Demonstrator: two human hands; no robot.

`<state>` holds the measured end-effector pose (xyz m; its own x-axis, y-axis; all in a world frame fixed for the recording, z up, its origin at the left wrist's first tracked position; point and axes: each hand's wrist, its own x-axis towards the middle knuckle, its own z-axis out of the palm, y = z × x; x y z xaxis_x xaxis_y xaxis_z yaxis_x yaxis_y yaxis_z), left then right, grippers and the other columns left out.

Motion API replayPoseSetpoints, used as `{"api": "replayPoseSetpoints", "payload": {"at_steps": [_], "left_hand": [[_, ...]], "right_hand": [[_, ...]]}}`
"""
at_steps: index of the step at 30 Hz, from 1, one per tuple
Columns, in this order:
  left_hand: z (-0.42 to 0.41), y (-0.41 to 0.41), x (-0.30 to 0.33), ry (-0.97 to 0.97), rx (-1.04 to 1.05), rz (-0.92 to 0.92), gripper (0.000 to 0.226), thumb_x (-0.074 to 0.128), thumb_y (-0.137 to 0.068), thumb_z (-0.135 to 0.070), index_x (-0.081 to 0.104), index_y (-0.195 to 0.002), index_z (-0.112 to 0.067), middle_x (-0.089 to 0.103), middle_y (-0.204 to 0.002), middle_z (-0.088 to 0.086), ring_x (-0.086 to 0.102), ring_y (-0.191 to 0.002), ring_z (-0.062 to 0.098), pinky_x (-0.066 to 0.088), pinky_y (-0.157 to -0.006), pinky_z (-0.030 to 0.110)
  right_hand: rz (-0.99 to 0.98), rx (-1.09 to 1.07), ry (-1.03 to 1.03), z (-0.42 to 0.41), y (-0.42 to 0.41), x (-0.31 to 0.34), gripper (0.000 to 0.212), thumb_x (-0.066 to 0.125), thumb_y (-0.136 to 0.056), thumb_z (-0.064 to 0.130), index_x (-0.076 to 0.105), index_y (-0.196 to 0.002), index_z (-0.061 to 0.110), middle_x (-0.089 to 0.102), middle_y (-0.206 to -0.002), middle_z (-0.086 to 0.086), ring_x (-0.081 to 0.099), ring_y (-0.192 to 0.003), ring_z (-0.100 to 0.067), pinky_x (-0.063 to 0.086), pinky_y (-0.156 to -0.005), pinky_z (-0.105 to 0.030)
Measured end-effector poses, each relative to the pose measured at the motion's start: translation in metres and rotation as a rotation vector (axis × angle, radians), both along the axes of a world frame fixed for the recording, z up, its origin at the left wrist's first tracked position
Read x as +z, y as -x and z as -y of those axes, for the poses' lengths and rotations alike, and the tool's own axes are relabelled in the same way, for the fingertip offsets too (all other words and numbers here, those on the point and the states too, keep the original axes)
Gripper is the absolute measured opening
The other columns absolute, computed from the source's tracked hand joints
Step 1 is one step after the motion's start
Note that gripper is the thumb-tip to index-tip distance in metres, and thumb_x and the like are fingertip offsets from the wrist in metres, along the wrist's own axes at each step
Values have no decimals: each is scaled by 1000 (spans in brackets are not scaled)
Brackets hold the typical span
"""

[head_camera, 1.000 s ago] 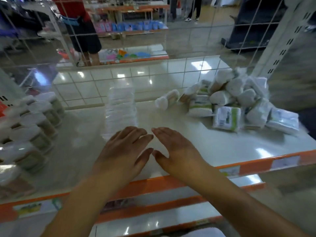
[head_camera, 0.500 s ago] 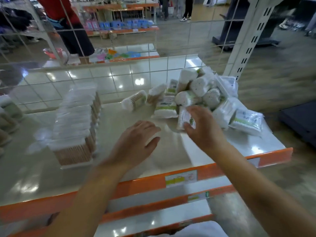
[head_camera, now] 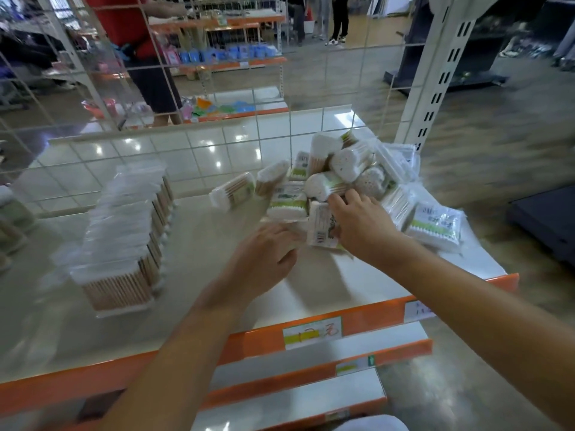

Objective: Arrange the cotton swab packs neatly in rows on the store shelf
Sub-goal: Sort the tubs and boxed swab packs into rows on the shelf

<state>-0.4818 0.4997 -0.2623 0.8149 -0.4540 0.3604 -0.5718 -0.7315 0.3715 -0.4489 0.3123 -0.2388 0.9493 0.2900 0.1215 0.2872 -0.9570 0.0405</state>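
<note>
I'm at the pick-up step now: my right hand (head_camera: 361, 225) is down in the loose heap of cotton swab packs (head_camera: 345, 178) at the right end of the shelf (head_camera: 199, 244), fingers curled round the near pack (head_camera: 320, 227), the one standing on edge with its barcode towards me. My left hand (head_camera: 264, 259) hovers just beside it, fingers relaxed and holding nothing. The finished row (head_camera: 124, 225) sits well apart on the left, by the wire grid back (head_camera: 217, 98). Next, I judge, that pack must lift free without dragging its neighbours, then travel left to start a second row beside the first. Half a second ago the left hand hung further back from the heap; it has since slid right towards the pack, and the right hand has settled deeper onto it.
</note>
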Motion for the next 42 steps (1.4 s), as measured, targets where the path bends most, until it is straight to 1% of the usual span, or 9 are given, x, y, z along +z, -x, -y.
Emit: {"api": "replayPoseSetpoints", "payload": {"at_steps": [2, 5, 9, 13, 19, 23, 27, 33, 42], "left_hand": [[-5, -3, -1, 1, 41, -15, 24, 59, -77, -12, 69, -98, -6, 68, -101, 11, 63, -95, 29, 52, -81, 38], [-6, -8, 3, 49, 92, -43, 31, 63, -82, -14, 65, -112, -6, 64, -115, 10, 59, -106, 29, 49, -88, 40], [1, -14, 10, 174, 106, -85, 42, 67, -81, -16, 59, -122, -11, 62, -119, 7, 56, -111, 23, 45, -92, 37], [7, -14, 12, 233, 111, -127, 49, 71, -79, -19, 56, -125, -11, 58, -119, 6, 54, -109, 19, 44, -92, 32], [10, -5, 19, 361, 81, -291, 24, 69, -81, -18, 67, -104, -16, 66, -98, 4, 61, -88, 18, 50, -80, 41], [8, 1, 23, 647, 123, -475, 15, 71, -67, -34, 69, -76, -22, 65, -76, 6, 58, -71, 20, 48, -67, 43], [2, 10, 23, 867, 249, -499, 17, 71, -77, -10, 66, -72, -25, 69, -72, -6, 66, -75, 22, 54, -73, 47], [-14, 19, 20, 1107, 318, -552, 10, 64, -83, -7, 59, -85, -15, 67, -89, 3, 67, -80, 13, 56, -65, 26], [-43, 37, 22, 1099, 301, -506, 23, 70, -79, -7, 58, -92, -21, 67, -95, 4, 65, -86, 15, 55, -69, 27]], "right_hand": [[26, 12, -59, -1, 5, 0, 47, 59, -83, 17, 37, -125, 16, 45, -114, -10, 49, -102, -30, 35, -66, -35], [62, 76, -224, -1, 9, 0, 42, 59, -78, 6, 50, -118, 14, 48, -107, -9, 50, -97, -30, 29, -59, -30], [-21, 95, -557, 0, 9, 9, 28, 55, -79, -1, 64, -98, 18, 55, -99, -2, 53, -94, -21, 47, -71, -38], [-71, 127, -722, 0, 12, 23, 27, 61, -77, -5, 69, -94, 14, 58, -92, 3, 55, -91, -17, 49, -82, -39], [-71, 248, -778, -9, 22, 37, 31, 69, -71, -4, 70, -96, 14, 62, -85, 10, 57, -82, -7, 46, -77, -17], [13, 207, -932, -16, 21, 34, 37, 73, -74, 6, 64, -109, 16, 61, -98, 9, 59, -86, -8, 48, -77, -18], [215, 75, -1071, -25, 28, 21, 18, 69, -77, 2, 63, -90, 12, 58, -81, 6, 54, -68, -1, 44, -62, -9], [0, 28, -1249, -46, 44, 4, 30, 64, -80, -1, 61, -73, 28, 63, -71, 12, 61, -68, -13, 54, -69, -31], [-276, -30, -1369, -84, 60, 7, 24, 66, -82, 14, 59, -99, 31, 67, -85, 4, 65, -81, -17, 54, -82, -40]]}}
